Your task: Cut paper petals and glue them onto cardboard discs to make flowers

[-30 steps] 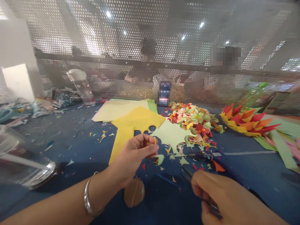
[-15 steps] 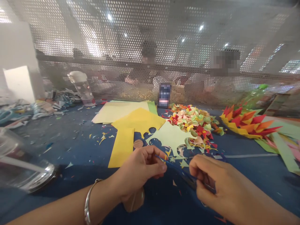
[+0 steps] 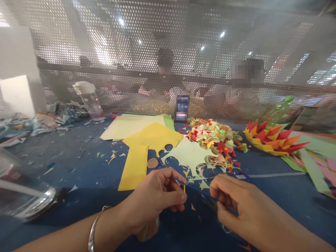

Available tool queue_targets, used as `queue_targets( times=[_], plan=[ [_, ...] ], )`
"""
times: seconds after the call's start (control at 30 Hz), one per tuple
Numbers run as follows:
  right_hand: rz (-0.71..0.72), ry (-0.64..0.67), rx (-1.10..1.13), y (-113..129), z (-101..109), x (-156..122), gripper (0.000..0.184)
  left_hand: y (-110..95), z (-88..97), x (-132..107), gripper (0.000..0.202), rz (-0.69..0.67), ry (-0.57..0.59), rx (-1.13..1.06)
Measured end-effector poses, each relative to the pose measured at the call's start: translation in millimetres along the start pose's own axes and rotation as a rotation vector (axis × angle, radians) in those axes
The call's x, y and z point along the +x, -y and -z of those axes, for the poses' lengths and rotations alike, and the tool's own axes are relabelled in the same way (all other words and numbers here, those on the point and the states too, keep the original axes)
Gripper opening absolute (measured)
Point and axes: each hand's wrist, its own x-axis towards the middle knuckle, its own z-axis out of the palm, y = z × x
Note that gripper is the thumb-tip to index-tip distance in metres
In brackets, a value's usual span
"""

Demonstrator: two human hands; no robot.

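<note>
My left hand (image 3: 165,190) pinches a small yellow paper piece (image 3: 184,188), seen nearly edge-on at the fingertips. From my right hand (image 3: 231,203), closed with curled fingers, a thin dark blue tool (image 3: 201,191) reaches across to the left fingertips. Its kind is hard to make out, and the right fingers hide its back end. Just beyond the hands lie a pale green sheet (image 3: 187,154) with round cut-outs and a yellow sheet (image 3: 154,134), also cut along its edge. A folded-looking yellow strip (image 3: 133,168) and a brown disc (image 3: 152,163) are beside them.
A heap of small coloured paper pieces (image 3: 215,136) lies behind the right hand. Farther right is a red, orange and yellow paper flower (image 3: 273,138). A phone (image 3: 182,108) leans on the perforated screen. A cup (image 3: 90,101) and a clear container (image 3: 26,189) stand left.
Both hands hold nearly the same pose. The yellow piece at the left fingertips now shows as a thin upright strip beside the blue tool. The whole view has shifted slightly.
</note>
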Motion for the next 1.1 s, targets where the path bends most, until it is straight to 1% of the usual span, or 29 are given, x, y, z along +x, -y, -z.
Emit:
queue_targets(
  times=[0.1, 0.2, 0.3, 0.43, 0.5, 0.6, 0.77, 0.93, 1.1],
  plan=[
    [-0.007, 0.003, 0.008, -0.2, 1.9, 0.5, 0.024, -1.4, 0.4, -0.5, 0.030, 0.018, 0.006, 0.015],
    [-0.011, 0.036, 0.019, -0.8, 3.4, 0.8, 0.024, -5.3, 0.0, -1.6, 0.034, 0.049, 0.000, 0.018],
    [-0.012, 0.068, 0.023, -0.7, 3.8, 0.8, 0.024, -7.6, -1.0, -2.4, 0.029, 0.056, 0.004, 0.025],
    [0.011, 0.081, 0.018, 0.5, 3.7, -0.7, 0.024, -5.7, -2.4, -0.4, 0.043, 0.067, -0.040, 0.054],
    [0.031, 0.093, 0.015, 0.8, 3.8, -1.6, 0.023, -4.8, -2.6, 1.4, 0.045, 0.076, -0.052, 0.072],
    [0.057, 0.105, 0.009, 1.1, 3.8, -2.7, 0.023, -4.9, -1.6, 2.6, 0.042, 0.096, -0.021, 0.093],
    [0.090, 0.081, -0.012, 2.4, 3.0, -3.4, 0.025, -3.8, 2.6, 0.6, 0.036, 0.113, 0.050, 0.076],
    [0.088, 0.064, -0.011, 3.0, 2.5, -4.0, 0.026, -4.9, 5.1, -1.3, 0.028, 0.125, 0.086, 0.045],
    [0.092, 0.085, -0.005, 3.2, 2.8, -4.6, 0.026, -7.3, 6.0, -2.5, 0.023, 0.078, 0.130, 0.103]
  ],
)
